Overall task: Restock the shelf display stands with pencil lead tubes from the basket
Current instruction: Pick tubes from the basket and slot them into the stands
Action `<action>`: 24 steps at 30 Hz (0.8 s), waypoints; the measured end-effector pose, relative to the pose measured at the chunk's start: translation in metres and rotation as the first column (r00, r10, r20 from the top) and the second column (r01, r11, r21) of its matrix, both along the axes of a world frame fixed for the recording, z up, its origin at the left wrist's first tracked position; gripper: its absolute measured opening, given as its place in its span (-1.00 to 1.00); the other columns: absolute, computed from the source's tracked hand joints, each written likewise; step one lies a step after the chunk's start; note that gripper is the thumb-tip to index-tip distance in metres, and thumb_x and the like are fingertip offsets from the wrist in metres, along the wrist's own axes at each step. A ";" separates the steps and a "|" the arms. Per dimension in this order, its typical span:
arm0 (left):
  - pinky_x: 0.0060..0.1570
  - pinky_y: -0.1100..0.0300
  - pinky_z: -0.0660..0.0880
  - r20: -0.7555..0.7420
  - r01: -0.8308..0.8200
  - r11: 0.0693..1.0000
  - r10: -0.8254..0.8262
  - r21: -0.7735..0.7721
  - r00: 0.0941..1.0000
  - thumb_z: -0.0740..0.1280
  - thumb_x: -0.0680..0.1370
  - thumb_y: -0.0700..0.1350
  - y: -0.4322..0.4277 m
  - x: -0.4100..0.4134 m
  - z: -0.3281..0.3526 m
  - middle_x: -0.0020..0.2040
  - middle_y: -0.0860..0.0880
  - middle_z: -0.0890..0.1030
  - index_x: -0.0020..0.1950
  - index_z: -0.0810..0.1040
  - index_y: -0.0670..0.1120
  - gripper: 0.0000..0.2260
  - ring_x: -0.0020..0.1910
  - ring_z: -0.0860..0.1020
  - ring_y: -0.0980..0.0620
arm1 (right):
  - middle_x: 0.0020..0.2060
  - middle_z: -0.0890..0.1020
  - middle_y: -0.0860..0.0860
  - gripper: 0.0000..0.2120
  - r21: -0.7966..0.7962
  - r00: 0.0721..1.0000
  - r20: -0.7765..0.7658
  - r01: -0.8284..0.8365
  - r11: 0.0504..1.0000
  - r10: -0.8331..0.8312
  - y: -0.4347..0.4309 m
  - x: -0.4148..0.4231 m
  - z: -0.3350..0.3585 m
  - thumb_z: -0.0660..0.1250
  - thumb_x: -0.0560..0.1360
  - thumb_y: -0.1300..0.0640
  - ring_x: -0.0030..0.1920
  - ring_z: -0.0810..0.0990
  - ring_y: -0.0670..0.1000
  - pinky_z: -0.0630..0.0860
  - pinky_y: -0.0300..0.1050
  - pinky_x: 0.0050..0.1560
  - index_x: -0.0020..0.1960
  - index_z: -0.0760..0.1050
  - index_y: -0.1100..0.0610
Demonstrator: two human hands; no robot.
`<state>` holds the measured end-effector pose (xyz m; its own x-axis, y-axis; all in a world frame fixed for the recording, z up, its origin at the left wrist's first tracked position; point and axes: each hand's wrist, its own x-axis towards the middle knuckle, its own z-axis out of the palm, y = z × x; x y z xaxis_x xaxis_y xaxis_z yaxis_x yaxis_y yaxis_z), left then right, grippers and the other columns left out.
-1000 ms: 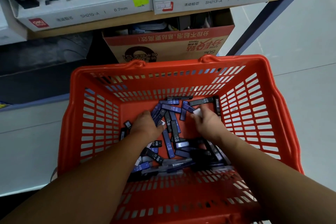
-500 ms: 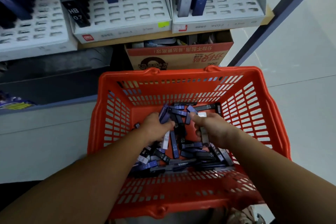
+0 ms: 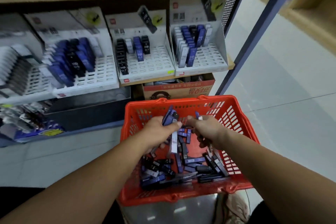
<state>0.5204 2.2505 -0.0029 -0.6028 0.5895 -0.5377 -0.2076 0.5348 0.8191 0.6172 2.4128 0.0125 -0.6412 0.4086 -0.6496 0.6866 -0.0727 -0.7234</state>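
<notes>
Hands meet over a red basket (image 3: pixel 241 132) in a stationery aisle: the left hand (image 3: pixel 160 129) grips a bunch of pencil lead tubes (image 3: pixel 170 118), their long axes pointing up and away toward the shelf and their number hidden in the fist. The right hand (image 3: pixel 207 129), just beside it but apart, pinches what look like two further tubes (image 3: pixel 198 116). Ahead and above are three white display stands clear enough to count: the left stand (image 3: pixel 101 71), the middle stand (image 3: pixel 154 62) and the right stand (image 3: pixel 211 54). A fourth is blurred at far left. Each is partly filled, with its front slots bare. The middle stand lies nearer the left hand, the right stand nearer the right hand. Loose tubes (image 3: pixel 192 161), likely dozens, lie heaped in the basket, too tangled to count.
</notes>
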 end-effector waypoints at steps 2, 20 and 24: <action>-0.47 0.21 0.41 -0.017 -0.002 0.999 0.003 0.036 1.000 0.44 0.60 0.09 -0.004 -0.004 0.026 -0.28 -0.02 0.51 0.02 0.63 -0.01 -0.82 -0.40 0.47 0.04 | -0.34 0.48 0.10 -0.86 0.055 0.997 -0.060 -0.052 0.997 0.056 -0.003 0.000 0.023 0.27 0.70 0.09 -0.40 0.48 0.04 0.45 -0.11 -0.42 0.09 0.52 0.15; -0.47 0.18 0.33 0.033 -0.176 0.932 0.174 0.316 0.984 0.43 0.60 0.15 -0.047 -0.046 0.175 -0.25 -0.11 0.58 0.13 0.62 -0.13 -0.66 -0.46 0.44 0.01 | -0.44 0.41 -0.05 -0.69 -0.125 0.918 -0.318 -0.286 0.950 0.234 -0.059 -0.052 0.170 0.59 0.45 0.12 -0.47 0.21 -0.06 0.06 -0.15 -0.40 0.05 0.49 0.08; -0.47 0.19 0.34 -0.002 -0.180 0.932 0.191 0.313 0.982 0.41 0.62 0.11 -0.046 -0.058 0.168 -0.32 -0.12 0.60 0.11 0.59 -0.13 -0.69 -0.42 0.53 -0.05 | -0.47 0.31 -0.02 -0.81 -0.040 0.904 -0.351 -0.275 0.961 0.244 -0.058 -0.059 0.160 0.50 0.55 0.15 -0.49 0.16 -0.03 0.06 -0.14 -0.42 0.04 0.50 0.16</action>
<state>0.4623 2.2041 0.1656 -0.7313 0.5999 -0.3245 -0.2496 0.2074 0.9459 0.5585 2.3552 0.1727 -0.9048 0.1499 -0.3986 0.4034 0.0020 -0.9150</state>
